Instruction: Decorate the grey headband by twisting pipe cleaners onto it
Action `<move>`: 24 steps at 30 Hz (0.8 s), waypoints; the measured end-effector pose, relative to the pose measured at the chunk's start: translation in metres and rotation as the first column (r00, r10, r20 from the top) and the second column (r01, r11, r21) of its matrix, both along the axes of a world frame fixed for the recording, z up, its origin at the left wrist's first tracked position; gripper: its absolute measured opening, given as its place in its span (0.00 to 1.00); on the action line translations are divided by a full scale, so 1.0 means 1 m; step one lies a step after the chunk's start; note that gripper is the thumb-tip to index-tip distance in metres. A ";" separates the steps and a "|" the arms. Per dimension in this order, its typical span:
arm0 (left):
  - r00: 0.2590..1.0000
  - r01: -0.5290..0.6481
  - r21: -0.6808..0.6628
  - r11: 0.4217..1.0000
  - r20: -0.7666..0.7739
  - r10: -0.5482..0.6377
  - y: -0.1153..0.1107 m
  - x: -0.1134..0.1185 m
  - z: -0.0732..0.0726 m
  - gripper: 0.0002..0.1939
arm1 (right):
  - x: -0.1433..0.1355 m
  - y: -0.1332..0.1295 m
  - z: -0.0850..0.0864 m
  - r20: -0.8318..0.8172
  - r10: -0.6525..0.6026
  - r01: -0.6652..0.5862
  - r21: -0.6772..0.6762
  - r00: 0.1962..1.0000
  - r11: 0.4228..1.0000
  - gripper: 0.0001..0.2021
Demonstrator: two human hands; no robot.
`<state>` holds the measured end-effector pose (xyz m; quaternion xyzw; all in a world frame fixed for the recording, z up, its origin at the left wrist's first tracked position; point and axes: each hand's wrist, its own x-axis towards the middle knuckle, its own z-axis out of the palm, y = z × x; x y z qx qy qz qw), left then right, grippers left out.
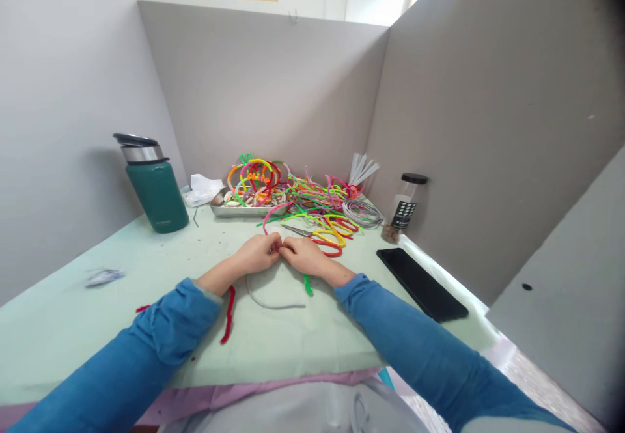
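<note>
I watch from a distance as a person's two bare hands, in blue sleeves (pixel 405 332), meet over a table under a pale green cloth (pixel 195 361), in front of a shallow silver metal tray (pixel 244 212) of small mixed pieces. The left hand (pixel 258 252) pinches a slender fuzzy pink stem (pixel 266 220), which bends up from the fingers toward the tray's right end. The right hand (pixel 305 255) has its fingers curled in against the left's; whether it grips the stem too, I cannot tell. Well in front of the tray I see a fuzzy dark red strip (pixel 228 316), a thin grey cord (pixel 276 307) and a short fuzzy green piece (pixel 307 284). Yellow and red scissor handles (pixel 323 235) lie to the tray's right, beneath a tangled heap of multicoloured stems (pixel 319 192). A dark green bottle with a black lid (pixel 159 198) stands left of the tray; well to its right are a clear black-capped jar (pixel 404 210) and a flat black phone (pixel 422 284).
</note>
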<state>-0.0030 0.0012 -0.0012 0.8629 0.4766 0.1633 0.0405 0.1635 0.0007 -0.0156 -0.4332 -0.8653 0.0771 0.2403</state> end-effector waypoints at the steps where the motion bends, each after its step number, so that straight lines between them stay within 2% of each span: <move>1: 1.000 -0.002 0.000 1.000 0.001 0.002 0.000 0.000 0.000 0.08 | 0.000 0.000 0.000 0.001 0.000 0.000 0.001 1.000 1.000 0.11; 24: 1.000 -0.002 -0.001 1.000 -0.001 0.002 0.000 0.001 0.000 0.08 | 0.001 -0.002 0.003 0.011 -0.005 0.005 -0.020 1.000 1.000 0.11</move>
